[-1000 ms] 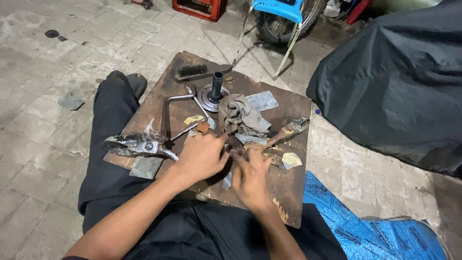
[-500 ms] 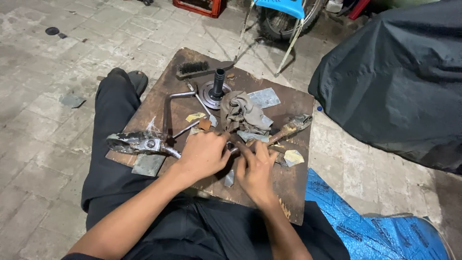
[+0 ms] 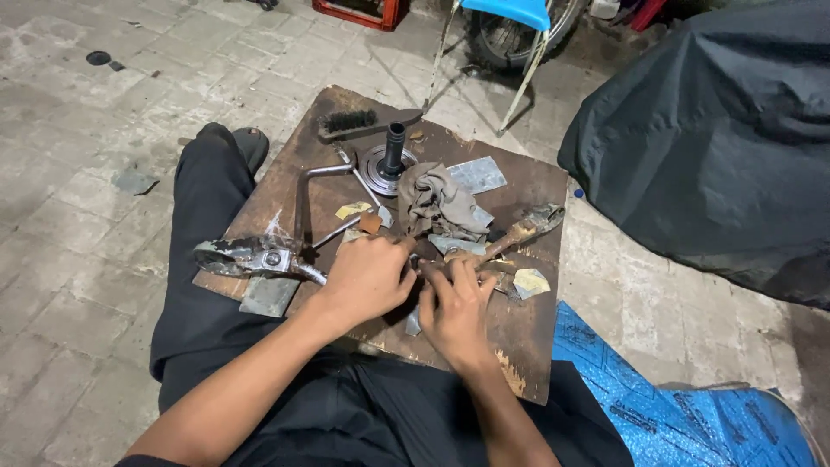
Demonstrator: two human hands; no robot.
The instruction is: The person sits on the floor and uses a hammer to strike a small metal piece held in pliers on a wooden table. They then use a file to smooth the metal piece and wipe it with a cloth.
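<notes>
A brown wooden board lies across my lap, with several tools and metal scraps on it. My left hand and my right hand meet at the board's middle, their fingertips pinched together on a small dark metal part that is mostly hidden. Just beyond my fingers lies a wooden-handled tool. A crumpled grey rag sits farther back. Tin snips rest at the board's left edge beside my left wrist.
A round metal hub with an upright shaft, a brush and a bent crank wrench lie at the back of the board. A dark cover bulks at right, blue plastic sheet lower right, a blue chair behind.
Both hands have stayed together over the small part, with only slight finger shifts. The view has tilted a little.
</notes>
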